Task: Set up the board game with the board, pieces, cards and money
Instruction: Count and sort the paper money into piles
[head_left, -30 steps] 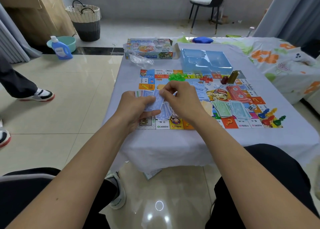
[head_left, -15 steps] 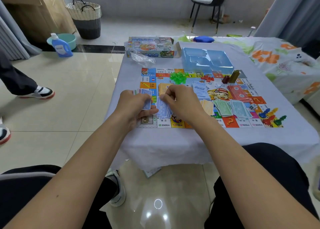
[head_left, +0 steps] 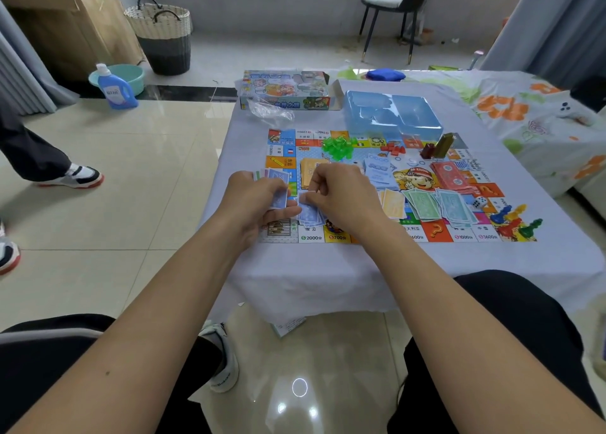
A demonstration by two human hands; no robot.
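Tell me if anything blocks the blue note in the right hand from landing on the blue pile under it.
Nothing visible does. The right hand pinches a blue note just above the blue pile on the board. The left hand holds its fan of notes off to the side, beside the pile rather than over it.

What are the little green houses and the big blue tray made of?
The green houses look like shiny see-through plastic: light glows through them. The blue tray seems thin, glossy moulded plastic, with see-through walls and pressed compartments. The money in the left hand looks like printed paper.
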